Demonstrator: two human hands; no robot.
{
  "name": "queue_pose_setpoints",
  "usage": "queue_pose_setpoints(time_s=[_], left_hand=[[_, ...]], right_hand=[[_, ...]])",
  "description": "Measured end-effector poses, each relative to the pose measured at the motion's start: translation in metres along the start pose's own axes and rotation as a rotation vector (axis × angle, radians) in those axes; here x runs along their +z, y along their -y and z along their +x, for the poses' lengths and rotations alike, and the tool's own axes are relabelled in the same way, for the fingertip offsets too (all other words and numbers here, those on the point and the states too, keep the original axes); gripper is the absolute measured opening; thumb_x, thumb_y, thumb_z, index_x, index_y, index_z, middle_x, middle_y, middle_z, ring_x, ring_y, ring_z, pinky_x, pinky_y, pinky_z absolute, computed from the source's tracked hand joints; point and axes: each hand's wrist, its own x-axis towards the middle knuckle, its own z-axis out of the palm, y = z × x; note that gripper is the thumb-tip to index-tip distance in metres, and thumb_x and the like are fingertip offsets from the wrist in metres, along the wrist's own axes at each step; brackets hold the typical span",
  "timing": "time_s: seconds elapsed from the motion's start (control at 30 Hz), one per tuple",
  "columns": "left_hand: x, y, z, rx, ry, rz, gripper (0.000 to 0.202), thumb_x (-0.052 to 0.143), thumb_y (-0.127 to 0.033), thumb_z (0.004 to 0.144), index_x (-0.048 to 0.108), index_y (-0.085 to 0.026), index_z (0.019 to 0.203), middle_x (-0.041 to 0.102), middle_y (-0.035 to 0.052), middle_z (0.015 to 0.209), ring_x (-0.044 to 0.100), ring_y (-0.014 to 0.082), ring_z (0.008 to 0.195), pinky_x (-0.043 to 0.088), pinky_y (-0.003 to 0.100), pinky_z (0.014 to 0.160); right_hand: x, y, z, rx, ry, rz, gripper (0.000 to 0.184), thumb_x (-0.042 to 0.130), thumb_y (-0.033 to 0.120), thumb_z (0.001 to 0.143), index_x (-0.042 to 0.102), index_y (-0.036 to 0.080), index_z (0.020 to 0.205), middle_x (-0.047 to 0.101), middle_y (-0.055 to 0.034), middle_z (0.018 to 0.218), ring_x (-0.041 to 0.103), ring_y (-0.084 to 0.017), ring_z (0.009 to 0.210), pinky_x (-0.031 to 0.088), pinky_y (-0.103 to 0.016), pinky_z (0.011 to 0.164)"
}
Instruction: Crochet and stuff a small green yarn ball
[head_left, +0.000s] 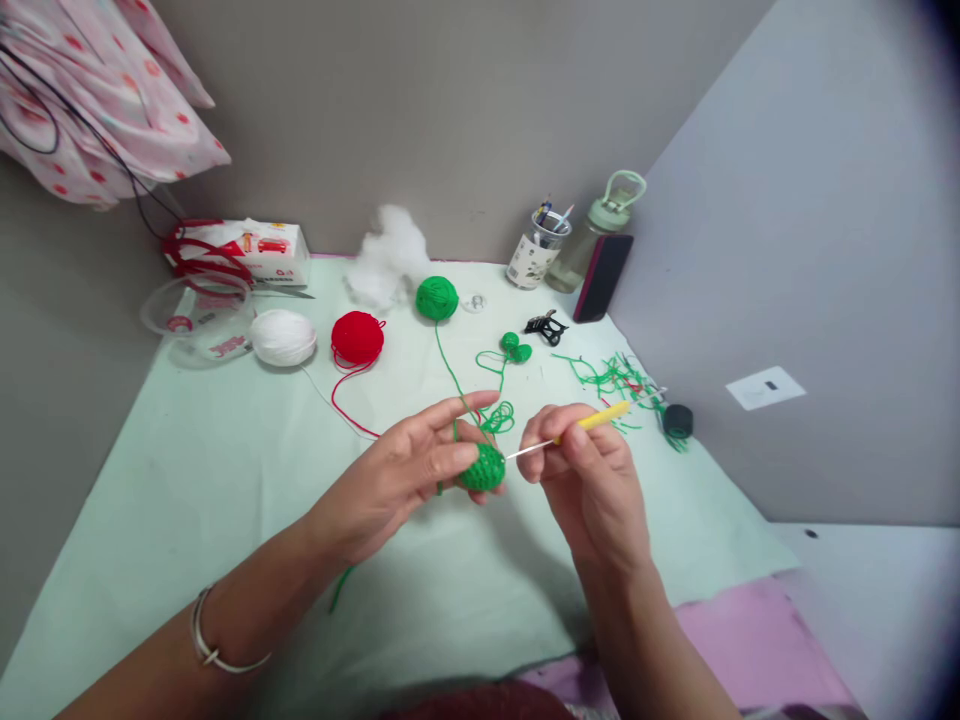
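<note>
My left hand (409, 465) pinches a small green crochet piece (482, 468) between thumb and fingers, above the pale green cloth. Green yarn runs over the raised index finger and around the other fingers, leading back to a green yarn ball (436, 298). In my right hand (592, 470) is a crochet hook (602, 416) with a yellow handle, held like a pencil. Its metal tip meets the right edge of the crochet piece; whether it sits inside a stitch I cannot tell. A loose green yarn end (340, 590) hangs below my left wrist.
Behind my hands lie a red yarn ball (358, 338), a white yarn ball (283, 338), white stuffing (390, 258) and small green pieces (516, 348). Rightward are yarn scraps (611, 378), a black claw clip (547, 327), a phone (603, 279), a pen cup (534, 255) and a bottle (574, 262).
</note>
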Motion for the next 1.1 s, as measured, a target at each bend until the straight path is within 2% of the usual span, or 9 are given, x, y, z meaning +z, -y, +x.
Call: queue_pose_setpoints(time_s=[0.1, 0.17, 0.27, 0.4, 0.57, 0.77, 0.87, 0.97, 1.1], left_hand=[[0.001, 0.004, 0.001, 0.070, -0.035, 0.084, 0.062, 0.085, -0.025, 0.084, 0.062, -0.030, 0.142, 0.066, 0.0030, 0.110, 0.064, 0.0207, 0.109, 0.049, 0.034, 0.093], [0.001, 0.006, 0.002, 0.106, -0.074, 0.128, 0.066, 0.087, -0.020, 0.081, 0.062, -0.034, 0.142, 0.067, 0.0019, 0.112, 0.062, 0.0208, 0.114, 0.047, 0.033, 0.097], [0.001, 0.006, 0.001, 0.128, -0.131, 0.207, 0.066, 0.087, -0.017, 0.080, 0.064, -0.035, 0.140, 0.066, 0.0002, 0.107, 0.062, 0.0187, 0.107, 0.047, 0.033, 0.095], [0.004, 0.004, -0.002, 0.165, -0.180, 0.291, 0.066, 0.086, -0.017, 0.079, 0.064, -0.035, 0.138, 0.063, 0.0002, 0.104, 0.060, 0.0192, 0.105, 0.046, 0.033, 0.089], [0.006, 0.003, -0.004, 0.181, -0.214, 0.332, 0.067, 0.086, -0.018, 0.079, 0.064, -0.038, 0.139, 0.062, 0.0004, 0.106, 0.058, 0.0187, 0.104, 0.046, 0.030, 0.085], [0.006, -0.002, -0.006, 0.132, -0.236, 0.376, 0.066, 0.088, -0.021, 0.076, 0.066, -0.036, 0.136, 0.062, -0.0003, 0.101, 0.057, 0.0179, 0.100, 0.044, 0.028, 0.079], [0.006, -0.003, -0.006, 0.150, -0.249, 0.411, 0.066, 0.088, -0.022, 0.077, 0.066, -0.036, 0.137, 0.063, 0.0004, 0.102, 0.057, 0.0181, 0.099, 0.044, 0.028, 0.079], [0.005, -0.001, -0.005, 0.175, -0.267, 0.459, 0.064, 0.087, -0.022, 0.077, 0.068, -0.035, 0.137, 0.064, 0.0003, 0.101, 0.056, 0.0160, 0.089, 0.045, 0.029, 0.078], [0.008, 0.002, -0.003, 0.183, -0.326, 0.489, 0.061, 0.087, -0.023, 0.077, 0.069, -0.034, 0.134, 0.066, -0.0003, 0.098, 0.054, 0.0139, 0.078, 0.047, 0.030, 0.079]], right_hand=[[0.004, -0.006, -0.004, -0.089, -0.018, -0.114, 0.014, 0.069, 0.035, 0.097, 0.079, 0.026, 0.093, 0.075, -0.0028, 0.083, 0.065, -0.015, 0.072, 0.055, -0.028, 0.065], [0.005, -0.011, -0.007, -0.140, -0.037, -0.223, 0.013, 0.069, 0.033, 0.098, 0.080, 0.027, 0.097, 0.077, -0.0047, 0.091, 0.068, -0.018, 0.083, 0.056, -0.032, 0.072], [0.005, -0.013, -0.009, -0.162, -0.019, -0.278, 0.013, 0.067, 0.030, 0.099, 0.080, 0.029, 0.100, 0.079, -0.0046, 0.096, 0.070, -0.020, 0.090, 0.056, -0.034, 0.076], [0.006, -0.011, -0.006, -0.141, -0.020, -0.175, 0.013, 0.066, 0.032, 0.100, 0.078, 0.029, 0.097, 0.079, -0.0018, 0.092, 0.065, -0.015, 0.077, 0.053, -0.028, 0.067], [0.010, -0.009, -0.001, -0.091, -0.028, -0.084, 0.017, 0.067, 0.038, 0.099, 0.073, 0.025, 0.090, 0.076, -0.0018, 0.085, 0.061, -0.013, 0.066, 0.052, -0.028, 0.062], [0.002, -0.007, -0.001, -0.110, 0.065, -0.100, 0.017, 0.061, 0.033, 0.103, 0.072, 0.024, 0.094, 0.077, -0.0028, 0.087, 0.067, -0.015, 0.075, 0.055, -0.029, 0.067], [-0.002, -0.003, -0.004, -0.177, 0.081, -0.231, 0.017, 0.058, 0.030, 0.104, 0.073, 0.025, 0.098, 0.077, -0.0037, 0.090, 0.070, -0.017, 0.081, 0.057, -0.033, 0.072], [-0.002, 0.001, -0.008, -0.273, 0.099, -0.436, 0.019, 0.055, 0.023, 0.104, 0.074, 0.025, 0.103, 0.078, -0.0050, 0.093, 0.072, -0.020, 0.085, 0.058, -0.037, 0.076], [0.001, 0.000, -0.012, -0.478, 0.153, -0.671, 0.026, 0.056, 0.011, 0.100, 0.074, 0.025, 0.112, 0.079, -0.0074, 0.101, 0.074, -0.021, 0.094, 0.059, -0.037, 0.080]])
